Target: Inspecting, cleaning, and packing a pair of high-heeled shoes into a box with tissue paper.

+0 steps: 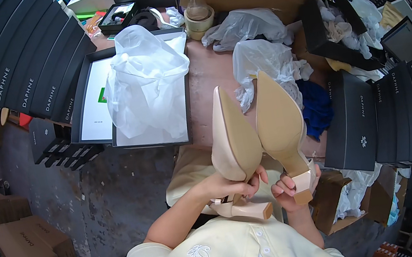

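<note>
In front of my chest I hold a pair of pale pink high-heeled shoes with pointed toes up and tan soles turned toward me. My left hand (232,185) is closed around the back part of the left shoe (233,140), whose block heel and ankle strap hang below it. Fingers of my right hand (287,191) wrap the heel end of the right shoe (278,116). The two shoes stand side by side, close together at the middle. Beyond them lies an open shoe box (188,104) with crumpled white tissue paper (146,84) in it.
Dark shoe boxes stand stacked at left (28,60) and right (348,120). Plastic bags (261,64) and a blue cloth (315,106) lie on the table. A yellow-capped bottle (197,0) stands in a tape roll. Open cartons (35,252) sit on the floor.
</note>
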A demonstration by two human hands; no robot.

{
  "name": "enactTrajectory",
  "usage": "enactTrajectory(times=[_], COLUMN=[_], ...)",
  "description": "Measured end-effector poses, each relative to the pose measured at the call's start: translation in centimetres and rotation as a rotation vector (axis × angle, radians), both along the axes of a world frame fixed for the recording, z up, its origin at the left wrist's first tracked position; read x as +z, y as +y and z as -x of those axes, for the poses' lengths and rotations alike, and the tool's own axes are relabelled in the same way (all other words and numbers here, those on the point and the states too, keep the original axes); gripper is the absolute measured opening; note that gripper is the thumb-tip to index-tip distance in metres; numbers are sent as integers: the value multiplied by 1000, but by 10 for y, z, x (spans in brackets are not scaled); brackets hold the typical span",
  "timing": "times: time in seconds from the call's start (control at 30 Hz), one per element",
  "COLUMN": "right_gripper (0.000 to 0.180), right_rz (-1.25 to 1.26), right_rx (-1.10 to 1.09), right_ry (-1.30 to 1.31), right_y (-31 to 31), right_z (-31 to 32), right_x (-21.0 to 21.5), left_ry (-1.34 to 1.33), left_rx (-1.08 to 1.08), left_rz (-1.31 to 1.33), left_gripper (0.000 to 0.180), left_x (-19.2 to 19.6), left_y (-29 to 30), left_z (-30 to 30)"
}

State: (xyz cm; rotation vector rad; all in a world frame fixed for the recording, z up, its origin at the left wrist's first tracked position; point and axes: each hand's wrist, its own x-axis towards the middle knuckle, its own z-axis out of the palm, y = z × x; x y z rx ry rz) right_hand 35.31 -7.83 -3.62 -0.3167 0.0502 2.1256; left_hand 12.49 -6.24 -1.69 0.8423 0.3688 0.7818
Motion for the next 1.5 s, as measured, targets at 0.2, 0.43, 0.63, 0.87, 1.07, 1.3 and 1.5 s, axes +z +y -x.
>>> enactTrajectory(times=[0.2, 0.43, 0.63, 0.87, 1.07, 1.3, 1.5], right_gripper=[76, 69, 55, 60, 59, 46, 54], right_rz=[-305, -1230, -1467, -1028, -613, -461, -259], right_rx=[-254, -443, -528, -411, -302, -317, -210], right_ry=[-780, -1996, -2075, -1866, -1502, -1203, -925], right_y=[0, -6, -3, -3, -5, -12, 17], right_z=[-3, -18, -14, -4, 2, -23, -21], right_x=[13, 10, 12, 15, 29, -2, 32], left_ry=[353, 397, 369, 103, -80, -192, -257], left_rx=[354, 698, 706, 578, 587, 571, 538], left_rz=[172, 329, 427, 466, 591, 641, 735], left_gripper=[43, 26, 39, 36, 24, 25, 25], left_x=[10, -3, -32, -21, -12, -3, 18], left_y=[-2, -2, -3, 3, 6, 5, 14], left_z=[-8, -6, 3, -1, -9, -4, 1])
